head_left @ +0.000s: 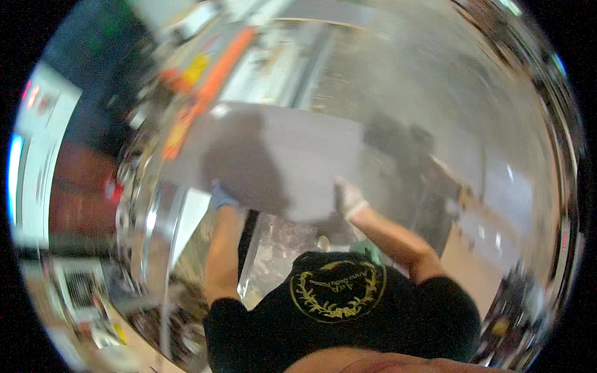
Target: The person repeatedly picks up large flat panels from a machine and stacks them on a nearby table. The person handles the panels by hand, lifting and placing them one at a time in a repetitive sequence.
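Note:
A wide, flat grey sheet [320, 152] stretches out in front of me, with a dark shadow falling across its left part. Along its near edge my left hand [224, 195], in a bluish glove, is closed on the sheet. Farther right on that same edge, my right hand [351, 199] grips it in a pale glove. Motion blurs the picture, and the fingers under the sheet are hidden. Both forearms reach forward from my black shirt.
Beyond the sheet's left end runs an orange bar [233, 59] beside pale long strips. At far left stands a white machine cabinet [59, 118]. Flat panels [491, 233] lie to the right, near a pale brown board [469, 264]. Grey floor [398, 68] spreads beyond.

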`<state>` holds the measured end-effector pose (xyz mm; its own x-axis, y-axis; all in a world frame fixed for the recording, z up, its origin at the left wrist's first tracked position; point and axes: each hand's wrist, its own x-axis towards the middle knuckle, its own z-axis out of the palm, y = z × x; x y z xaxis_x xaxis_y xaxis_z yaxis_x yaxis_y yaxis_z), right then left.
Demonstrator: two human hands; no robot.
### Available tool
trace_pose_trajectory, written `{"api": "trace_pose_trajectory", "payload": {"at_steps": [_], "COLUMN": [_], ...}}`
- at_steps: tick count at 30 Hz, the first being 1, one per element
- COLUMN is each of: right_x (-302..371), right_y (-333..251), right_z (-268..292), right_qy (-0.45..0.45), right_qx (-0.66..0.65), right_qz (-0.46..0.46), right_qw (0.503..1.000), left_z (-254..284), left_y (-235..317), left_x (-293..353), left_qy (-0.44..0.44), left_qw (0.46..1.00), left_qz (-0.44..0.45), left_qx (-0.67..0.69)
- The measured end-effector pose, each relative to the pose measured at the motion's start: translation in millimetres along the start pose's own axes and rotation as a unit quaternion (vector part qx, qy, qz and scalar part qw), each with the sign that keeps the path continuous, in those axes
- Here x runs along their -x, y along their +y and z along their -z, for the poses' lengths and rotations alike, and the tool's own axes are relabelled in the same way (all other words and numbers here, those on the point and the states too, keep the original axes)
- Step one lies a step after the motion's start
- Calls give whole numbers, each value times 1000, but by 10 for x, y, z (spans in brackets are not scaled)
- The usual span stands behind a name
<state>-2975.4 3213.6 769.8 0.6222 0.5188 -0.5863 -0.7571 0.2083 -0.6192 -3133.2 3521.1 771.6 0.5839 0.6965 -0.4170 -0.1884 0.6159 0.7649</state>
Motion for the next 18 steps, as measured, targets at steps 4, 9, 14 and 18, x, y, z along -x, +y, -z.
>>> {"api": "trace_pose_trajectory", "payload": {"at_steps": [4,9,14,18], "right_x": [-9,-222,113,-26], "right_y": [-445,-1015,-1871,-2299], "right_z": [-311,1357,3942,6147], "right_qy": [9,-42,226,526], "right_qx": [38,-91,-235,-234], "right_qz": [-58,-3,84,272], "right_qw": [998,995,942,771], "left_z": [-98,-1192,-1175,-1552], "left_y": [190,-238,-1020,-1934], "left_x": [-143,232,738,1245], "left_qy": [37,129,111,86], "left_qw": [999,979,931,737], "left_qz": [30,-119,-348,-393], "left_qx": [27,-100,-16,-544]}}
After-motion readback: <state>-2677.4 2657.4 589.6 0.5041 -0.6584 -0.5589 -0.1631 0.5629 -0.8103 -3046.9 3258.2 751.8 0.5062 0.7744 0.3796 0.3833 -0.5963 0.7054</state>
